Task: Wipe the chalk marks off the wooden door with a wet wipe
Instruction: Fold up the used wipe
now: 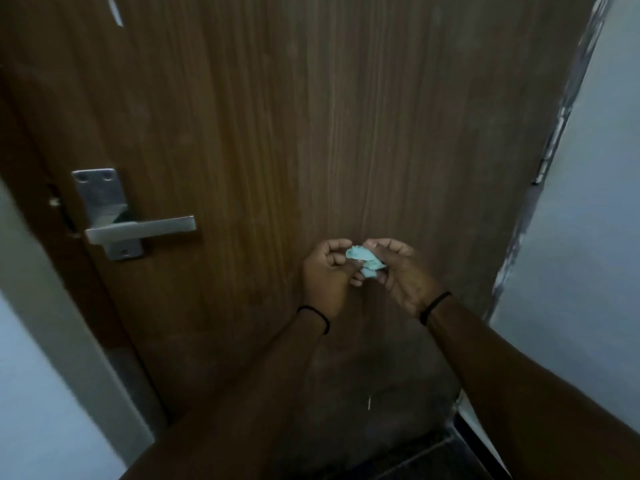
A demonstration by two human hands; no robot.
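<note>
A brown wooden door [311, 116] fills the view in front of me. A crumpled pale blue-green wet wipe [363, 261] sits between my two hands, a little in front of the door's lower half. My left hand [329, 268] pinches its left side with curled fingers. My right hand [398, 268] holds its right side with fingers curled round it. A white mark [116, 10] shows at the door's top left. A small pale streak [370, 402] shows low on the door.
A silver lever handle [138, 230] on a metal plate [100, 199] is at the door's left. Pale walls [588, 202] flank the door on both sides. A chipped frame edge [554, 133] runs down the right. Dark floor [433, 459] lies below.
</note>
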